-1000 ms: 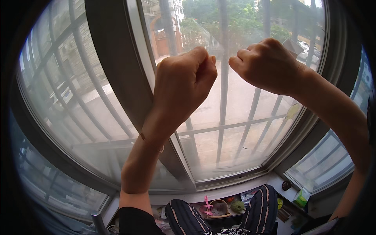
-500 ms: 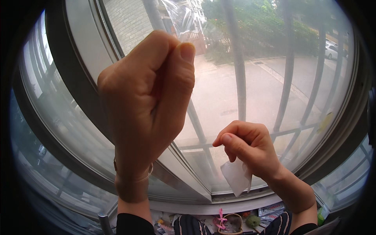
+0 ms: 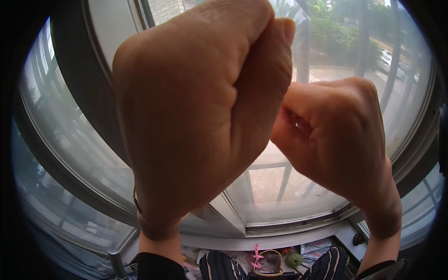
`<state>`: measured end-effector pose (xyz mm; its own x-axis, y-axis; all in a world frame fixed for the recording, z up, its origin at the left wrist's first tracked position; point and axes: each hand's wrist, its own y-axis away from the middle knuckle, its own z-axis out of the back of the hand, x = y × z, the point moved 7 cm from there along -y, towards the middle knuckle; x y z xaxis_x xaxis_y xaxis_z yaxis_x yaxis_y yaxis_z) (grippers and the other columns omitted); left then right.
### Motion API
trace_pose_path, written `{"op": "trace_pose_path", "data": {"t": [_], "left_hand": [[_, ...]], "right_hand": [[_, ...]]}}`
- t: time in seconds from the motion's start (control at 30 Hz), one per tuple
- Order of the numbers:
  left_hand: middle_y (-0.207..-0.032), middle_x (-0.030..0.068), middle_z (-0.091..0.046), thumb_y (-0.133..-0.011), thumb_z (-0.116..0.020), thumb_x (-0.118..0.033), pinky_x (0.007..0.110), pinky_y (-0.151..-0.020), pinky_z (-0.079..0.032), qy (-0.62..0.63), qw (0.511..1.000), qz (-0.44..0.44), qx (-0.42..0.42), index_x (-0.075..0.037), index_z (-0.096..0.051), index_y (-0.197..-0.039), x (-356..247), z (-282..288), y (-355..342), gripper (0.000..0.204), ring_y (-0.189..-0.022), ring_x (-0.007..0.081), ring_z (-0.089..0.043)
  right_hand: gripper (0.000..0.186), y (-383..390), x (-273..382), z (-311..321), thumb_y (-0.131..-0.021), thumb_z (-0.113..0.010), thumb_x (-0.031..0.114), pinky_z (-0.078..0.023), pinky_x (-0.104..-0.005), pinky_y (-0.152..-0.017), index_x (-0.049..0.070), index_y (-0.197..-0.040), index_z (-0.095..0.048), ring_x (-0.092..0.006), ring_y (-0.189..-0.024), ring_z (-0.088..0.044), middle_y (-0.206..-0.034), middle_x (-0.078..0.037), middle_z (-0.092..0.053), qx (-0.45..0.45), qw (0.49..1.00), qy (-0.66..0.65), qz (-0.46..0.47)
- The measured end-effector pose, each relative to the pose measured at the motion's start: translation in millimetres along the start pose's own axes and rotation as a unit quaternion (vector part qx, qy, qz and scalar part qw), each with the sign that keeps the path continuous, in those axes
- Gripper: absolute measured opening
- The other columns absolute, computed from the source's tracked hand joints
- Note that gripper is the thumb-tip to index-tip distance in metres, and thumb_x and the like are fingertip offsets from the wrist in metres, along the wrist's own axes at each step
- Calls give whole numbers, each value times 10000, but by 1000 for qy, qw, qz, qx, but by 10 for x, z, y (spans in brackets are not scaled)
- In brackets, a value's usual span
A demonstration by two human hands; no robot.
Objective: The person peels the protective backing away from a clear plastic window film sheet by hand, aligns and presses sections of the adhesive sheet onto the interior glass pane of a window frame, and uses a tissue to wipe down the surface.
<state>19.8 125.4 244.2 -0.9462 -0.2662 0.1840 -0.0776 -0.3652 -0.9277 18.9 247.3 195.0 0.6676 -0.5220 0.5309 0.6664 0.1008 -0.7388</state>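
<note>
My left hand (image 3: 196, 102) is raised large in front of the window, its thumb and fingers pressed together in a pinch. Just past its fingertips shows the shiny edge of a clear plastic film (image 3: 300, 10), which the pinch appears to hold. My right hand (image 3: 338, 135) is up beside it on the right, fingers curled closed and partly behind the left hand. What its fingertips hold, if anything, is hidden. Behind both hands stands the window pane (image 3: 298, 200), with bars seen through it.
A white window frame (image 3: 219, 212) runs down on the left of the pane. On the sill below lie a round basket (image 3: 269, 262), a pink ribbon (image 3: 255, 257), a green round object (image 3: 293, 259) and flat packets (image 3: 317, 247). My striped-clad knees (image 3: 221, 266) show at the lower edge.
Both hands have come up and nearer the camera; the left also shifted right. My right hand has risen beside the left. The white piece that hung below it is out of sight.
</note>
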Motion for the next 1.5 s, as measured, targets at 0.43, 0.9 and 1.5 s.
{"op": "trace_pose_path", "data": {"t": [0.43,0.9,1.5], "left_hand": [[-600,-2,-524,-933,-564,-207,193,-471,-299,10,998,-25,61,-37,-576,-743,135,5,-9,256,-512,29,-401],[-596,4,-527,-926,-571,-203,200,-472,-312,37,994,-42,96,-38,-578,-737,60,-277,344,250,-511,42,-417],[-592,13,-532,-916,-581,-198,210,-474,-328,30,994,-51,97,-40,-581,-731,117,-301,278,243,-511,59,-437]], "right_hand": [[146,-408,191,-82,-716,-615,104,-462,-342,-542,-34,-668,-625,-255,-474,-546,-554,-163,-554,24,969,244,28],[169,-419,238,-112,-675,-623,86,-440,-374,-514,-56,-595,-574,-304,-451,-532,-518,-203,-511,55,955,291,-21],[190,-217,143,114,-656,-645,87,-431,-376,-495,-59,-574,-557,-309,-434,-515,-500,-194,-497,59,958,280,-4]]}}
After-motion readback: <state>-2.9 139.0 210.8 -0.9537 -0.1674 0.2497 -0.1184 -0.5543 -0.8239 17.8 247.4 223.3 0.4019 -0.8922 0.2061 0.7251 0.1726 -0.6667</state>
